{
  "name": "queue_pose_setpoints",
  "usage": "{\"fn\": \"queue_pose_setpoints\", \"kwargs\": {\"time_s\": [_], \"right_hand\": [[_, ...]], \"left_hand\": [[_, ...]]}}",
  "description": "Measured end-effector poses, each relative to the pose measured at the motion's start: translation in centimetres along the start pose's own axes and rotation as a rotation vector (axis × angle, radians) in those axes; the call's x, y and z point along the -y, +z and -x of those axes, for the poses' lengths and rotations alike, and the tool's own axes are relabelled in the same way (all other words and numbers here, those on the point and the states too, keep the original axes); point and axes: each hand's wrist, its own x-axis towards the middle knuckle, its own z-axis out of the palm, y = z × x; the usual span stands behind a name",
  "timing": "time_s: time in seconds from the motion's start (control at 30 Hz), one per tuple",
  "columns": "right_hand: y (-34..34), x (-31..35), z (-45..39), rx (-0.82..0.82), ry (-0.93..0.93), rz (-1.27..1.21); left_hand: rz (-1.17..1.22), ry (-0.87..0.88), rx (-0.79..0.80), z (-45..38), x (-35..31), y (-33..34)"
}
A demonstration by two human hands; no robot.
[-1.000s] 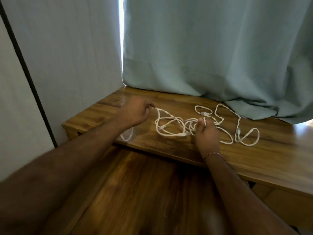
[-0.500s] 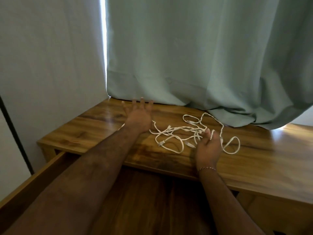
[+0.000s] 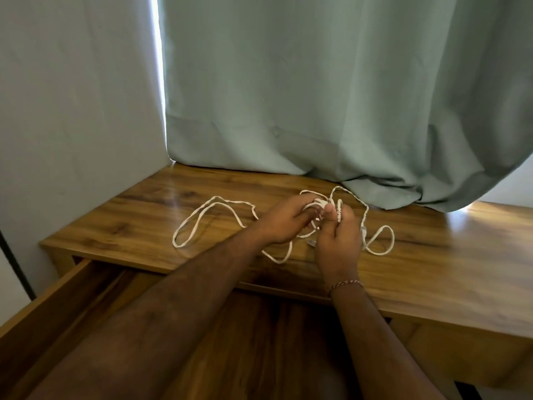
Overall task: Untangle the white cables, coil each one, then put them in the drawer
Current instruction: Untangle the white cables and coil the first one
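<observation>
— Where are the white cables (image 3: 215,219) found, and how are they held?

— They are spread on the desk (image 3: 138,223), just in front of the curtain (image 3: 317,96). The knot in the middle is lifted a little. It is grasped by the left hand (image 3: 284,222) from the left side, and it is pinched by the right hand (image 3: 337,241) from the near side, so both grips are closed on the same tangle.

— Which way is the loose length lying from the grips?

— One long loop is stretched to the left, along the desk, and it is nearer to the left hand. A smaller loop is lying to the right, just beside the right hand. The drawer (image 3: 54,301) is seen open, below and to the left.

— Can any brand or writing be read?

— No, nothing is readable on the cables or the plugs.
</observation>
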Motion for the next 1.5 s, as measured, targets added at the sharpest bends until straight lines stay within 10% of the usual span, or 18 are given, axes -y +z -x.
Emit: {"fn": "queue_pose_setpoints", "kwargs": {"time_s": [0.27,0.7,1.0,1.5], "right_hand": [[-2.7,0.0,-1.9,0.280,0.589,-0.622],[-4.8,-1.3,-2.1,0.572,0.666,-1.040],[-1.3,1.4,-1.3,0.261,0.731,-1.439],[-2.2,2.6,-2.4,0.116,0.541,-1.586]], "left_hand": [[-0.096,-0.033,0.088,-1.6,1.0,-0.1],[-0.006,0.061,0.075,-0.7,0.6,2.0],[0.541,-0.292,-0.100,-1.1,1.0,2.6],[-0.536,0.145,-0.280,0.4,3.2,2.3]]}}
